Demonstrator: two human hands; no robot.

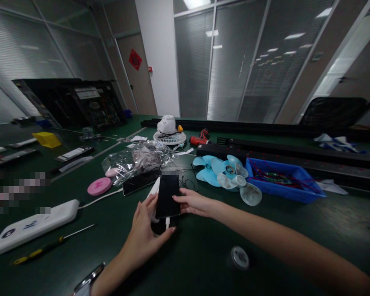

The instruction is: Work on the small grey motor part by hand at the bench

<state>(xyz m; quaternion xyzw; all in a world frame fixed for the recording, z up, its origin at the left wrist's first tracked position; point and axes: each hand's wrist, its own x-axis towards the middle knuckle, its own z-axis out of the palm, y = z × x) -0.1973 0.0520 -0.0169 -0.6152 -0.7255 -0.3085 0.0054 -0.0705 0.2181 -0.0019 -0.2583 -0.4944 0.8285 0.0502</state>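
A black smartphone [169, 195] is held up at the middle of the bench, its dark screen facing me. My right hand [195, 202] grips its right edge, with the thumb on the front. A white cable plug [167, 222] sits at the phone's bottom end. My left hand [148, 224] curves around the lower left corner. Its fingers are by the phone's left edge, while the thumb stretches out just below the plug, apart from the fingers. Behind the phone lie a black flat box [142, 182] and a crumpled clear plastic bag [142, 158].
Left are a white power strip-like device [37, 226], a screwdriver [46, 249] and a pink round disc [99, 186]. Right are blue fan blades [206, 168], a blue bin [283, 191] with wires and a small metallic cylinder [239, 258]. Behind stand a white fan [168, 129] and red drill [200, 138].
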